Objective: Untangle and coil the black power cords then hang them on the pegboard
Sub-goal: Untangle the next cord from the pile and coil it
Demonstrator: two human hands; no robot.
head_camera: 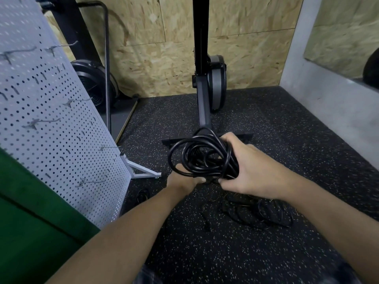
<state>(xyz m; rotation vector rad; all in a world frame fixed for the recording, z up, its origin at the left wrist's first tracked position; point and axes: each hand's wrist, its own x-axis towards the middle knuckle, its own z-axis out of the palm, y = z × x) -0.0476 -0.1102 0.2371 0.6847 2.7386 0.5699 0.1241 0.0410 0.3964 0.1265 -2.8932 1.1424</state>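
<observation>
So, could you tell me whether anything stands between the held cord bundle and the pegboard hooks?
Nothing visible does. The cord bundle, gripped by the left hand and right hand, has only open air between it and the pegboard on its left, and the nearest hook is bare. Other cords lie lower, on the floor.

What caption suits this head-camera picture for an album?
Left hand and right hand grip a looped black power cord over tangled black cords on the speckled floor, beside a grey perforated pegboard.
</observation>
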